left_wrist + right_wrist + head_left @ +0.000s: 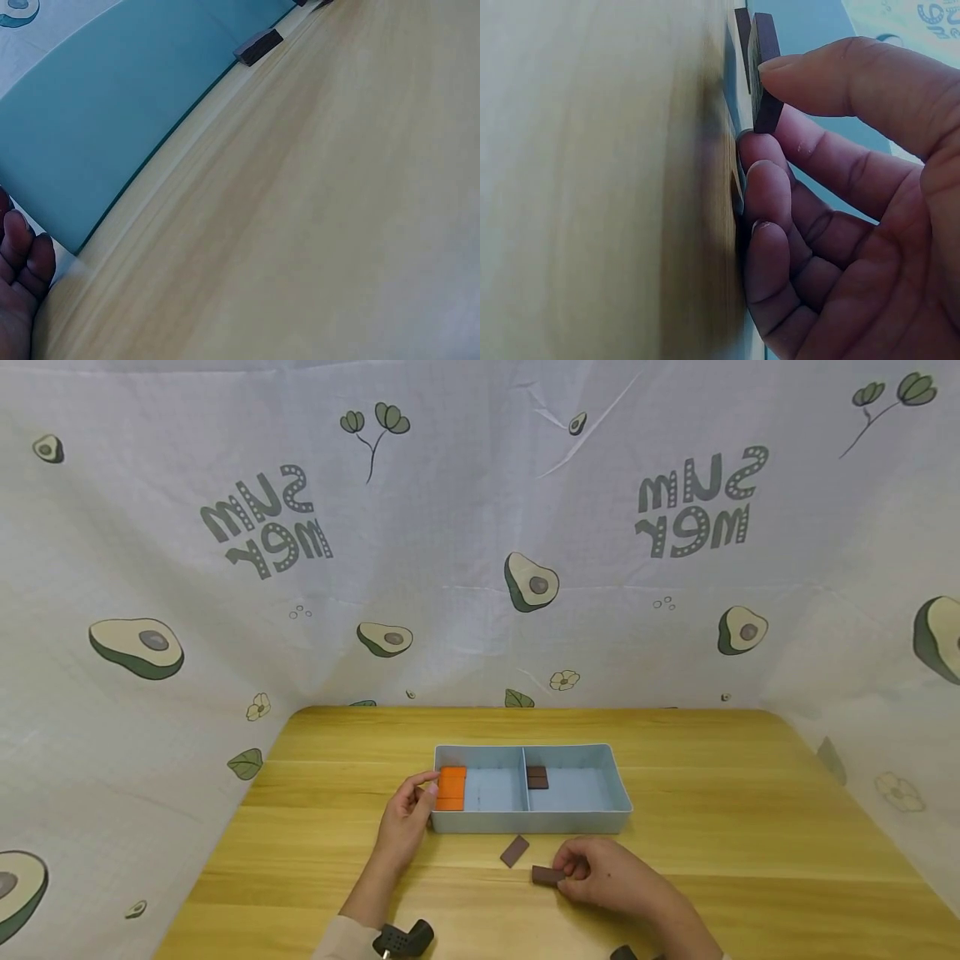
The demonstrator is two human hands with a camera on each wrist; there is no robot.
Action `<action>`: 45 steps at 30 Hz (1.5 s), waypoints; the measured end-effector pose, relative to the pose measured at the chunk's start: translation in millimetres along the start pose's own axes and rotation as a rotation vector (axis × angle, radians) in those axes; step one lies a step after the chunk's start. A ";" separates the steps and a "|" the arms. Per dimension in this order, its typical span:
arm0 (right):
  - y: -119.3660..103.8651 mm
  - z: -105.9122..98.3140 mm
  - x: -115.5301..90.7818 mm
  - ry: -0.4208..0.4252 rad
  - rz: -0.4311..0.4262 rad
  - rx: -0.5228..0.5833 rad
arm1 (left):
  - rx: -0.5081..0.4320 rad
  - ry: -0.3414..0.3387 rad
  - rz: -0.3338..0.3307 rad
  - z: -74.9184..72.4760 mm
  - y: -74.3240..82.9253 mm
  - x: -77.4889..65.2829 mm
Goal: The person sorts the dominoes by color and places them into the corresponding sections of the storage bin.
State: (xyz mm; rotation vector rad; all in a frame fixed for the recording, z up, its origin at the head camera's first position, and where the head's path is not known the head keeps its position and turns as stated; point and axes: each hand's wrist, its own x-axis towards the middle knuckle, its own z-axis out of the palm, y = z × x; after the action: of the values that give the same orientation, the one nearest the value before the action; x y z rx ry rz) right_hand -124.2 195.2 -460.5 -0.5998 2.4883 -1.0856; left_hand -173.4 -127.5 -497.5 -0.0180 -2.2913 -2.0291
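Observation:
A light blue two-compartment box (480,822) sits on the table. My left hand (407,820) rests at its left end, fingertips touching the rim beside the orange tiles (452,788); in the left wrist view its loosely bent fingers (30,259) are beside the box's corner. Just in front of the box, my right hand (611,877) pinches one end of a dark brown rectangular tile (547,876) between thumb and fingers. The right wrist view has this tile (766,75) on edge under the thumb. Another brown tile (514,852) lies loose between the hands.
Brown tiles (537,777) lie against the divider (525,781) in the right compartment. The wood-grain table (712,793) is bounded by a white printed cloth (450,527) at the back and sides. A black wrist device (405,939) is on the left wrist.

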 end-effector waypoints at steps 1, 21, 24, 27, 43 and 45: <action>-0.2 0.0 0.1 0.000 0.000 0.002 | 0.001 0.000 0.000 -0.1 -0.1 0.2; 1.4 2.0 1.0 0.009 0.001 0.027 | 0.001 -0.002 -0.002 0.3 -0.4 0.2; 1.6 2.3 1.4 0.008 0.011 0.035 | 0.000 -0.003 -0.002 0.6 0.8 0.0; 2.5 2.6 2.0 0.009 0.016 0.036 | 0.005 -0.005 -0.002 0.7 1.3 -0.1; 2.0 3.2 2.9 0.018 0.021 0.040 | 0.009 -0.003 0.011 0.3 -0.9 1.9; 2.1 3.1 2.9 0.019 0.019 0.040 | 0.010 -0.004 0.012 0.4 -0.4 1.8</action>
State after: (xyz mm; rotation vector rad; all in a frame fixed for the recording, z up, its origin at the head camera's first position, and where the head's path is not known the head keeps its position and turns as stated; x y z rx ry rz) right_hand -125.7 193.2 -464.5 -0.5561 2.4770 -1.1356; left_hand -175.2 -127.2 -497.8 -0.0345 -2.2982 -2.0133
